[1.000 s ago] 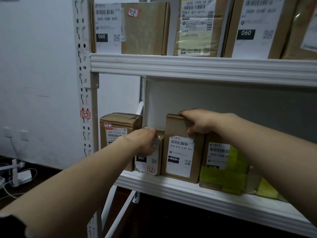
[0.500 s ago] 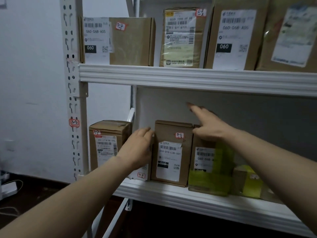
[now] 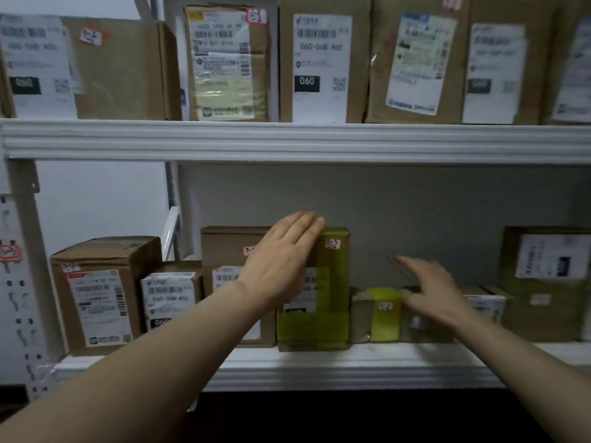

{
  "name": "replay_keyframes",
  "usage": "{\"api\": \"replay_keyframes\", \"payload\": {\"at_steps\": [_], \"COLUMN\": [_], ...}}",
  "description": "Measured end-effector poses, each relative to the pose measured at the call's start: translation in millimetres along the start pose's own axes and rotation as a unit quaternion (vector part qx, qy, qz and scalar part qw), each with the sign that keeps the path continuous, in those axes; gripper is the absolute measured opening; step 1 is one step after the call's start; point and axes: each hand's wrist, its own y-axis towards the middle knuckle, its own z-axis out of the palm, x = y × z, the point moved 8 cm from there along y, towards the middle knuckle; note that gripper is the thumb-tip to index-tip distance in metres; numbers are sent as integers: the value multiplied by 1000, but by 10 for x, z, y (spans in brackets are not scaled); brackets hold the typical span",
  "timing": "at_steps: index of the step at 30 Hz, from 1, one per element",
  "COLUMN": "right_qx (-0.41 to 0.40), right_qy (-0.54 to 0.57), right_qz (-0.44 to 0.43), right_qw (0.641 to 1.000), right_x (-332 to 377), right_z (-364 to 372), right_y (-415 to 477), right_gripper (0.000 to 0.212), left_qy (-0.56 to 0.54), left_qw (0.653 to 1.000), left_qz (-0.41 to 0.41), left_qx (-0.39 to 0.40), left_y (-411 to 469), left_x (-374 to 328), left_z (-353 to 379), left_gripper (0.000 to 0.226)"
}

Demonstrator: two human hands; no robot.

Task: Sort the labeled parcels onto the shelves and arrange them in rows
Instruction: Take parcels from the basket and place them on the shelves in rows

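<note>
My left hand [image 3: 281,270] is flat, fingers straight, holding nothing, in front of the tall green-taped parcel [image 3: 335,282] on the lower shelf [image 3: 351,366]; I cannot tell whether it touches. My right hand [image 3: 431,292], blurred, is spread and empty above the small yellow-taped parcel [image 3: 383,318]. The upper shelf [image 3: 287,140] carries a full row. I judge the lower row's uneven right half remains to be straightened.

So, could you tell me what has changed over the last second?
Both hands let go: the left hand released the small 060 parcel and moved right, open, in front of the tall green-taped parcel; the right hand left the tall brown parcel and moved right, open, toward the low parcels. The parcels stayed upright in their row.
</note>
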Motion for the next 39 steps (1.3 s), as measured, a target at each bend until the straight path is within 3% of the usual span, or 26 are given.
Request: {"api": "replay_keyframes", "payload": {"at_steps": [3,6,12,24,32,37,39], "right_qx": [64,78,114,101,119,90,-12], "right_qy": [-121,-150,-149,-64,-107,-58,-13], "right_qz": [-19,-40,-78,-104,-86,-60,-83], "right_qw": [990,985,979,987,983,992,996], "right_x": [-95,-72,-45,-83,-79,-126,-81], "right_z": [222,320,531,516,496,403,307], "right_y": [-24,-25,43,64,-33,-128,-243], "right_gripper": [66,61,63,57,95,105,88], "left_qy": [9,12,3,19,42,54,51], "left_qw": [999,997,997,998,996,997,998], "left_qz": [-23,-36,-50,-42,-63,-42,-35], "left_qx": [41,72,58,34,38,24,6], "left_y": [142,172,202,205,234,174,41], "left_x": [-25,-32,-19,-3,-80,-261,-304], "left_z": [122,233,251,279,287,290,320], "left_gripper": [85,88,82,81,87,91,91]}}
